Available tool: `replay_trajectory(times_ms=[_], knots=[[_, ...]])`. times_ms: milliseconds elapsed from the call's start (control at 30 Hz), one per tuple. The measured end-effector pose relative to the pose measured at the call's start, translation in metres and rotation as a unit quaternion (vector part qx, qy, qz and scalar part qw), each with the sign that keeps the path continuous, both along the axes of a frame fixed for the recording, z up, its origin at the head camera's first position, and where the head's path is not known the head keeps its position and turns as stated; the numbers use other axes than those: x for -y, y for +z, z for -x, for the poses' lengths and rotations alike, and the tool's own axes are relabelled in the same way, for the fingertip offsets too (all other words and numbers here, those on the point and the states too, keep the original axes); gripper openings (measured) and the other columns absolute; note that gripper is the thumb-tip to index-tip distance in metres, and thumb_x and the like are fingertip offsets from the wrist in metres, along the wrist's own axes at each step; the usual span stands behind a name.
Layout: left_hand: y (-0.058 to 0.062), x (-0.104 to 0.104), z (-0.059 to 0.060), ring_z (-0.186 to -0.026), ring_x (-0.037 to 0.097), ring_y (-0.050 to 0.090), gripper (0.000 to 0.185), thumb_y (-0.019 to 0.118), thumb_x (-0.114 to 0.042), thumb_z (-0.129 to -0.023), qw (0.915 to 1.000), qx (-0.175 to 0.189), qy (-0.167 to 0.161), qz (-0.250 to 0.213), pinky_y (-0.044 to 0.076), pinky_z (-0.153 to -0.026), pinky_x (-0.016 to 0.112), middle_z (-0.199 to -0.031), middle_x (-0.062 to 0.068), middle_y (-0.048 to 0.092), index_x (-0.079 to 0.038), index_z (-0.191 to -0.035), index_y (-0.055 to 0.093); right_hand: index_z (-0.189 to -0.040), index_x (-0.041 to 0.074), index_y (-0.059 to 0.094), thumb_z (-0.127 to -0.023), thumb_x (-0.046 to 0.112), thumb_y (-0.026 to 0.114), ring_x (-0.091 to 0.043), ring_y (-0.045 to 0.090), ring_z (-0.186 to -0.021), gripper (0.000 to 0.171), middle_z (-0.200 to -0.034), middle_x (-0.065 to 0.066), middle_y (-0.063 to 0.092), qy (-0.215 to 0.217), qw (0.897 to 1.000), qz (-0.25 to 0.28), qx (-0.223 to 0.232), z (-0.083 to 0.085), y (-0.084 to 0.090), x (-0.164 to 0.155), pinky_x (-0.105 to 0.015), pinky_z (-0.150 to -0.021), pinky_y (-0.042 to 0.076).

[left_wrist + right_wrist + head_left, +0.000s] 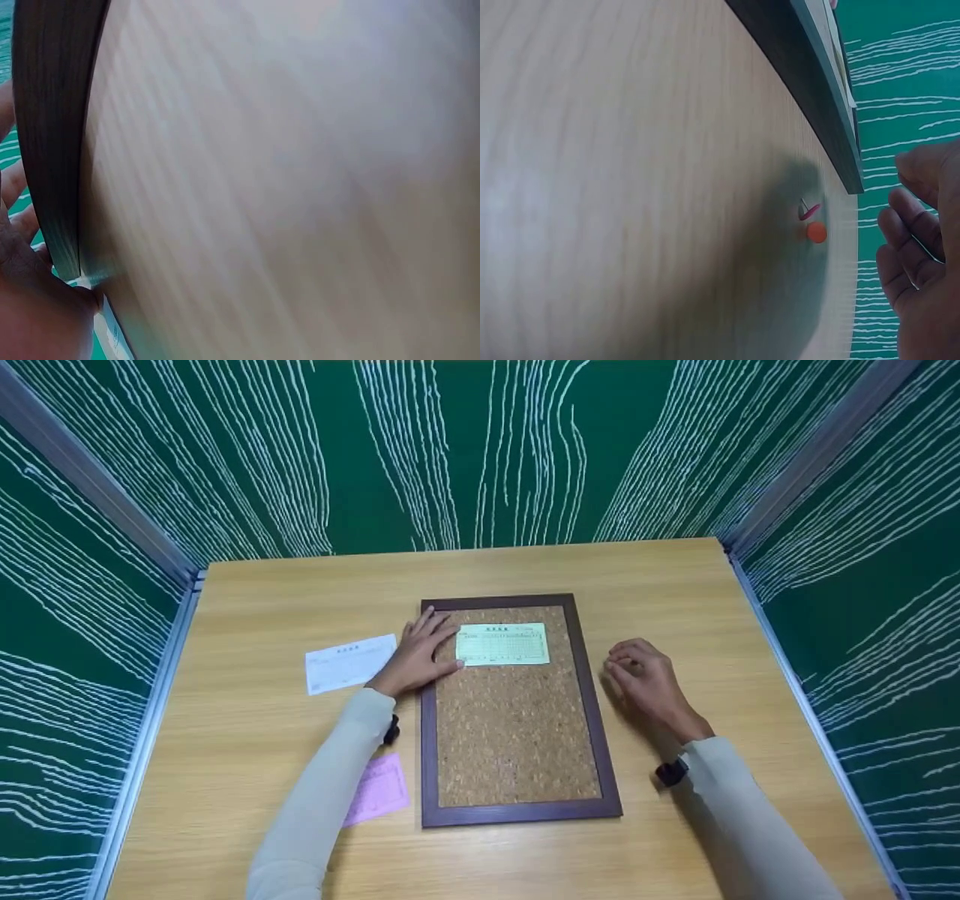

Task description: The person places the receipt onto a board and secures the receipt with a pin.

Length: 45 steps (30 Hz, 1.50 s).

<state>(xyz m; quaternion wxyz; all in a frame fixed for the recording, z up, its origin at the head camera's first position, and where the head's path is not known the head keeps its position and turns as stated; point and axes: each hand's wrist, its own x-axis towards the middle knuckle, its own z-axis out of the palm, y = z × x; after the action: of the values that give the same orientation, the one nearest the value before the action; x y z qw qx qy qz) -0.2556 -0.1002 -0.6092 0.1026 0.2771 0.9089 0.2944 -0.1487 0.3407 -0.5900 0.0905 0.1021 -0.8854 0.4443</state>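
A cork board (517,727) in a dark brown frame lies on the table. On its upper part is a pale green printed slip (502,649). My left hand (424,652) rests over the board's left frame, fingers spread, index finger and thumb at the slip's left edge. To the right of the board, apart from it, my right hand (643,671) hovers with loosely bent fingers; nothing shows in it. Below that hand, the right wrist view has a pink thumbtack (808,213) and an orange thumbtack (817,232) on the table; the hand covers them in the head view.
Left of the board lies a white printed slip (349,664). Nearer the front, a pink slip (381,789) is partly hidden by my left sleeve. The wooden table (247,735) is enclosed at the back and sides by green panels (465,450) with white wavy lines.
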Motion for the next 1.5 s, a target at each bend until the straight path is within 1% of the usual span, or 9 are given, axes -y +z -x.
replay_trajectory(times_ms=[233, 467, 633, 867, 1067, 1233, 1300, 1433, 1500], knots=[[0.0, 0.0, 0.0, -0.172, 0.03, -0.003, 0.082, 0.071, -0.056, -0.102, 1.0, -0.003, 0.001, -0.002, -0.002, -0.134, 0.063, -0.183, 0.006, 0.024, -0.018, -0.17, 0.045, -0.107, -0.003, 0.078, -0.103, -0.001, 0.075, -0.022, 0.07, -0.105, 0.006, -0.121, -0.014, 0.071, 0.002, 1.0, -0.007, 0.0, 0.003, 0.003, 0.003, -0.008, -0.09, 0.052], [0.001, 0.001, 0.0, -0.172, 0.028, -0.003, 0.082, 0.071, -0.057, -0.102, 1.0, -0.001, 0.006, -0.001, -0.002, -0.135, 0.063, -0.183, 0.005, 0.024, -0.019, -0.17, 0.046, -0.106, -0.003, 0.078, -0.103, 0.0, 0.075, -0.019, 0.069, -0.104, 0.006, -0.121, -0.015, 0.071, -0.005, 1.0, -0.006, 0.011, 0.008, 0.002, 0.007, -0.009, -0.09, 0.051], [0.003, 0.001, 0.0, -0.172, 0.029, -0.003, 0.083, 0.072, -0.055, -0.101, 1.0, -0.004, 0.003, -0.006, -0.002, -0.135, 0.062, -0.183, 0.007, 0.025, -0.017, -0.169, 0.046, -0.106, -0.005, 0.078, -0.102, -0.001, 0.076, -0.019, 0.07, -0.103, 0.006, -0.119, -0.016, 0.072, 0.001, 1.0, 0.003, 0.002, 0.009, 0.001, 0.01, -0.01, -0.09, 0.053], [0.003, 0.001, -0.001, -0.172, 0.031, -0.002, 0.081, 0.071, -0.054, -0.102, 0.9999, -0.005, -0.002, -0.012, -0.002, -0.134, 0.063, -0.182, 0.009, 0.025, -0.016, -0.169, 0.046, -0.105, -0.003, 0.079, -0.101, -0.002, 0.077, -0.015, 0.07, -0.101, 0.005, -0.117, -0.013, 0.073, 0.006, 1.0, 0.002, -0.008, 0.012, -0.001, 0.016, -0.01, -0.089, 0.053], [0.005, -0.001, -0.001, -0.172, 0.029, -0.001, 0.079, 0.073, -0.052, -0.102, 0.9999, 0.001, 0.003, -0.011, -0.001, -0.134, 0.065, -0.182, 0.007, 0.026, -0.017, -0.169, 0.047, -0.104, -0.003, 0.079, -0.102, -0.004, 0.075, -0.021, 0.072, -0.1, 0.004, -0.117, -0.014, 0.073, 0.021, 0.999, 0.016, -0.019, 0.018, -0.004, 0.02, -0.017, -0.09, 0.055], [0.004, -0.001, -0.001, -0.172, 0.029, -0.002, 0.08, 0.073, -0.053, -0.102, 1.0, 0.0, 0.003, -0.009, -0.001, -0.134, 0.064, -0.182, 0.006, 0.025, -0.018, -0.169, 0.047, -0.102, -0.001, 0.078, -0.1, -0.006, 0.075, -0.027, 0.072, -0.1, 0.006, -0.115, -0.015, 0.073, 0.026, 0.999, 0.023, -0.023, 0.021, -0.005, 0.024, -0.018, -0.09, 0.055], [0.004, -0.001, -0.001, -0.172, 0.029, -0.002, 0.081, 0.073, -0.053, -0.102, 1.0, -0.001, 0.002, -0.009, -0.001, -0.134, 0.064, -0.182, 0.007, 0.025, -0.018, -0.169, 0.046, -0.102, 0.0, 0.078, -0.1, -0.005, 0.076, -0.027, 0.073, -0.1, 0.006, -0.115, -0.014, 0.074, 0.026, 0.999, 0.019, -0.019, 0.022, -0.005, 0.026, -0.021, -0.09, 0.056], [0.003, 0.0, -0.001, -0.172, 0.029, -0.002, 0.081, 0.073, -0.053, -0.102, 0.9999, 0.001, 0.002, -0.013, -0.002, -0.135, 0.063, -0.182, 0.006, 0.025, -0.018, -0.169, 0.046, -0.102, 0.0, 0.079, -0.101, -0.003, 0.076, -0.027, 0.073, -0.102, 0.004, -0.115, -0.014, 0.073, 0.026, 1.0, 0.01, -0.013, 0.025, -0.004, 0.03, -0.031, -0.092, 0.059], [0.002, 0.0, -0.001, -0.172, 0.028, -0.002, 0.08, 0.073, -0.053, -0.102, 0.9999, 0.004, 0.004, -0.015, -0.002, -0.135, 0.062, -0.182, 0.006, 0.025, -0.018, -0.169, 0.047, -0.102, 0.001, 0.079, -0.102, -0.002, 0.076, -0.025, 0.072, -0.102, 0.004, -0.116, -0.014, 0.073, 0.027, 1.0, 0.008, -0.008, 0.027, -0.004, 0.033, -0.033, -0.093, 0.06]])
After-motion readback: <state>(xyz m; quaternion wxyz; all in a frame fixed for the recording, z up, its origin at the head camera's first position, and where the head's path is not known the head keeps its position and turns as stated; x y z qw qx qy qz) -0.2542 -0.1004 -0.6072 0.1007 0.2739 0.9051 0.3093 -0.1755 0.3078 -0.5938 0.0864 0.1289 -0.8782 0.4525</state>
